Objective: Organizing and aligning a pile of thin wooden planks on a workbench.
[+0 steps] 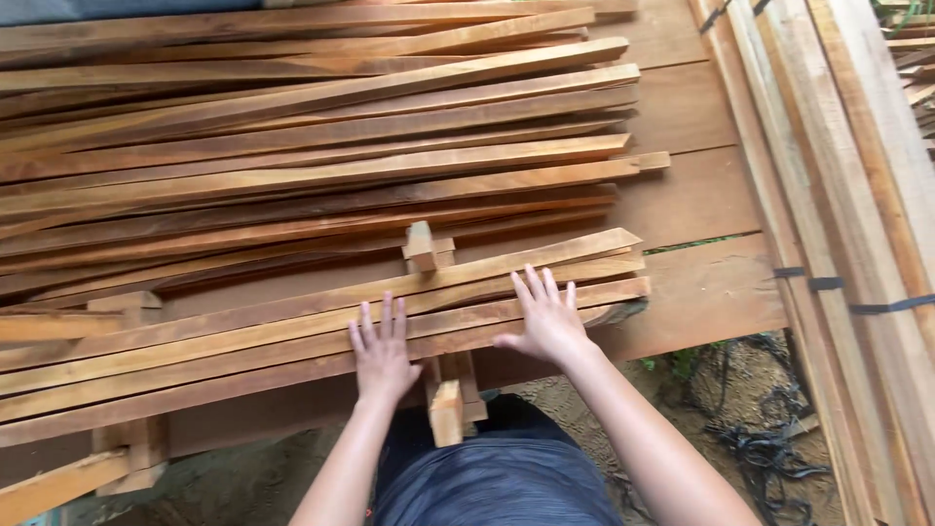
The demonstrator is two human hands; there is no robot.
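Note:
Both my hands rest flat, palms down, on a near row of long reddish-brown wooden slats (243,336) laid side by side. My left hand (382,353) presses on the front slats near the middle, fingers spread. My right hand (547,319) lies further right, close to the slats' ends (623,282), fingers also spread. Neither hand grips anything. A short wooden block (446,409) stands under the slats between my arms, and another block (422,245) sticks up just behind the row.
A large pile of similar slats (312,136) fills the back. Wide planks (696,292) lie underneath as a platform. Strapped lumber (857,292) runs along the right. Black cord (769,448) lies on the dirt ground. Small support blocks (136,453) stand at the left.

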